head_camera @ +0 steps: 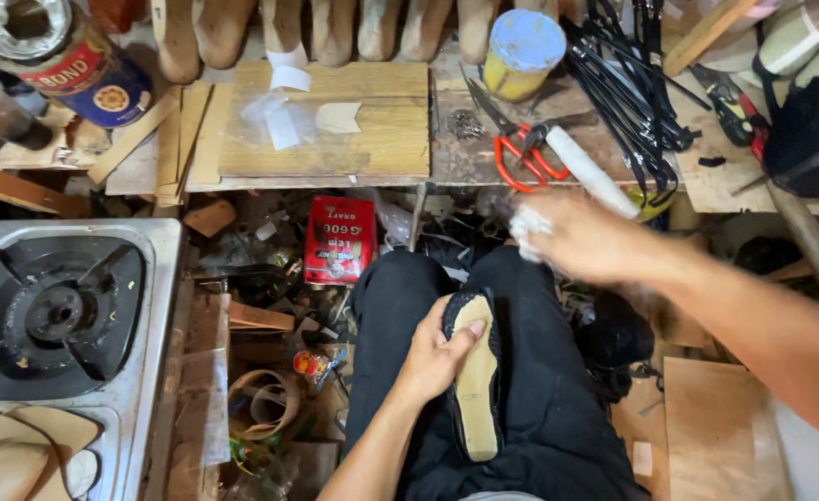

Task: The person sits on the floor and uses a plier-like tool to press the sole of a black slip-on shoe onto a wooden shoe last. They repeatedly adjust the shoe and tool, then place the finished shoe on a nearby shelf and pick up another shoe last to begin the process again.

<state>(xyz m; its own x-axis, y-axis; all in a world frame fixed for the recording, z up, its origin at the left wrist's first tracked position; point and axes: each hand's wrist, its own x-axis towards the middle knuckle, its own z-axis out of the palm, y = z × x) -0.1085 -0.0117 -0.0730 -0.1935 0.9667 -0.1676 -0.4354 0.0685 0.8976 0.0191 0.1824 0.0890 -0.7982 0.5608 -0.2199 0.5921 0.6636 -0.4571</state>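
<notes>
My left hand (435, 355) grips a black shoe upper with a pale insole (476, 376) that rests sole-up on my lap, thumb lying on the insole. My right hand (584, 237) is blurred with motion, raised near the bench edge, and holds a small white wad of cloth (526, 225). A white-handled tool (587, 169) lies on the bench just beyond that hand, beside red-handled scissors (519, 158).
A wooden board (372, 139) with scraps of paper and plastic lies on the bench. A yellow can with a blue lid (521, 51), black cords (634, 93), a row of wooden shoe lasts (335, 28), a gas stove (57, 315) at left, a red tin (339, 239) among floor clutter.
</notes>
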